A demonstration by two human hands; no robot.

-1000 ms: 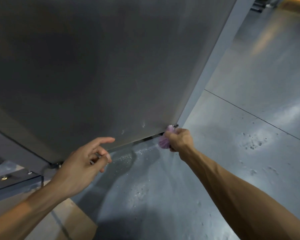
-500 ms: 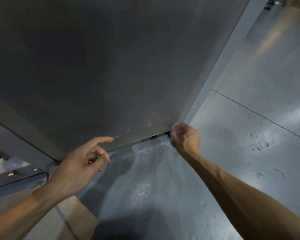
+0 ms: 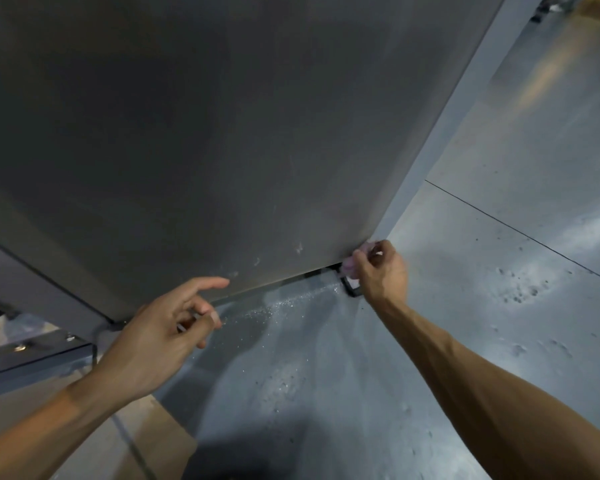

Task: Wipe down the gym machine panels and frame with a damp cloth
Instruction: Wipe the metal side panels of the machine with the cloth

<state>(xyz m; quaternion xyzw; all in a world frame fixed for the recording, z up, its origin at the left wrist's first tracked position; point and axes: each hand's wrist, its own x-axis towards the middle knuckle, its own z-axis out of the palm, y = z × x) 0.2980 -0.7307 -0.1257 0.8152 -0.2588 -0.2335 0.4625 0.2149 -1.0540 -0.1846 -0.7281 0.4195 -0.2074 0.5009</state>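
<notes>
A large grey machine panel [image 3: 222, 133] fills the upper left of the view. Its lighter frame post [image 3: 465, 109] runs down its right edge to the floor. My right hand [image 3: 381, 271] grips a bunched pink cloth [image 3: 349, 268] and presses it against the panel's bottom right corner, where panel and post meet. Most of the cloth is hidden inside the fist. My left hand [image 3: 163, 327] hovers just below the panel's lower edge, index finger stretched out and the other fingers loosely curled. A few pale smudges [image 3: 298, 249] mark the panel near its lower edge.
The grey floor [image 3: 499, 306] below is speckled with wet drops and scuffs, and a seam line crosses it on the right. A metal bracket with bolts [image 3: 18, 344] sits at the far left under the panel. A tan floor patch [image 3: 146, 441] lies at the bottom left.
My right hand with the cloth has shifted slightly right and up along the panel's lower corner. The left hand has barely moved.
</notes>
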